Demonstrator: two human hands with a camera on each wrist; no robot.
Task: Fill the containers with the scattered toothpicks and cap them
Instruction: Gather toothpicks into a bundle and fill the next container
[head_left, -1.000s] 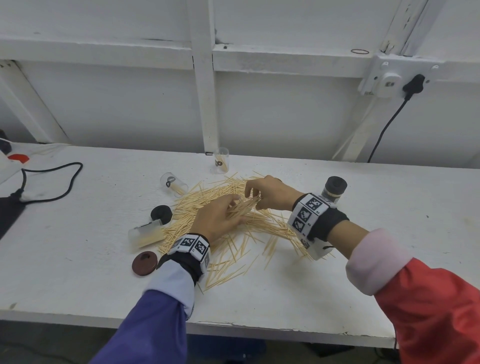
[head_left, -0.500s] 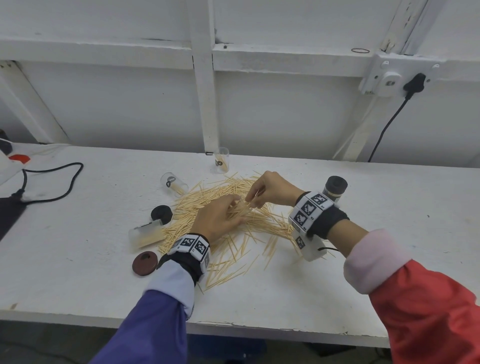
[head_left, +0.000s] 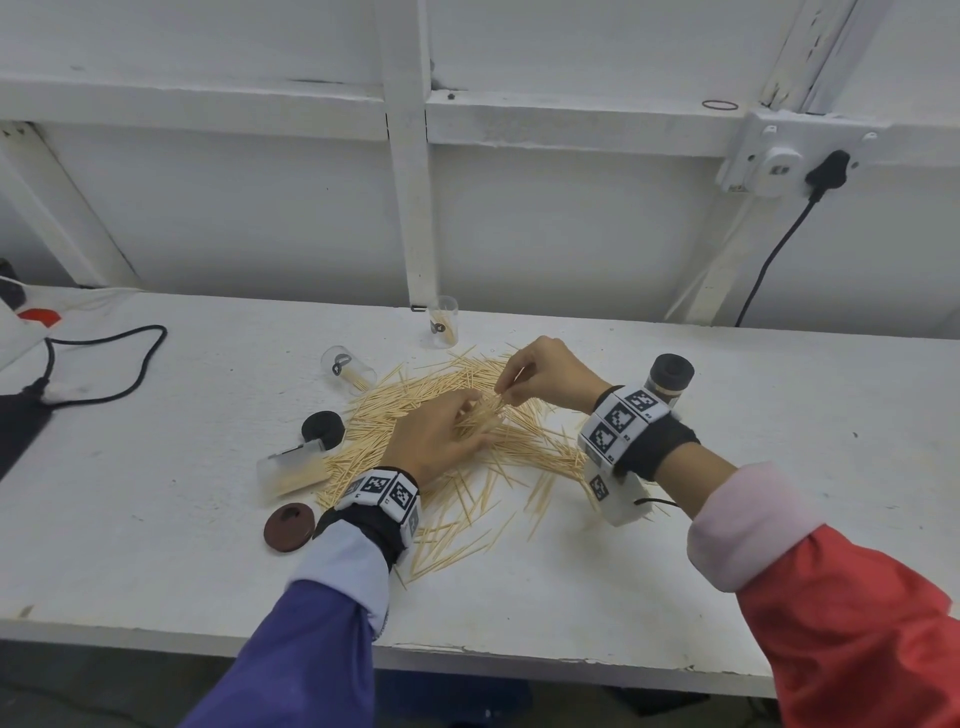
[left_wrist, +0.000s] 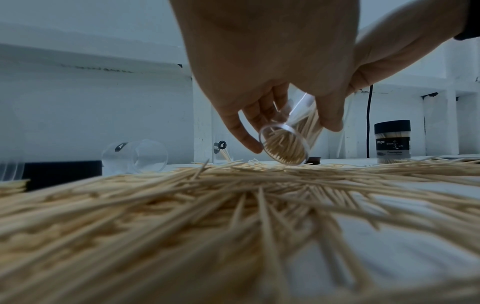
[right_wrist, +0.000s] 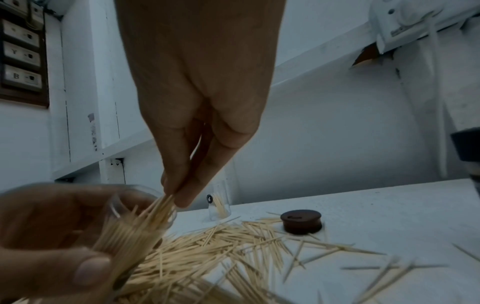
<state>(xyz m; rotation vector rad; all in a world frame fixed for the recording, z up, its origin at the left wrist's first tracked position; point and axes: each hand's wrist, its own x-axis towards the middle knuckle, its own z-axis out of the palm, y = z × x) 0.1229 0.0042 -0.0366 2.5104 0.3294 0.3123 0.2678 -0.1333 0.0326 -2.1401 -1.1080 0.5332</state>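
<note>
1. Left hand (head_left: 434, 441) grips a clear tube (left_wrist: 285, 142), tilted, over the toothpick pile (head_left: 467, 441) mid-bench.
2. Right hand (head_left: 545, 374) fingers (right_wrist: 182, 185) pinched together on toothpick tips at the tube's mouth.
3. Capped jar (head_left: 670, 379) sits just right of the pile.

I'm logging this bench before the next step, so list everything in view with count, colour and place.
Loose toothpicks: many, pale wood, heaped mid-table.
Held container: one, clear, nearly full, tilted.
Other open containers: three, clear; upright at back, lying, lying front-left.
Capped container: one, black cap, right.
Caps: black; brown.
Table: white.
Cables: black, left; wall.
Left hand: grips held container.
Right hand: pinches toothpicks into it.
</note>
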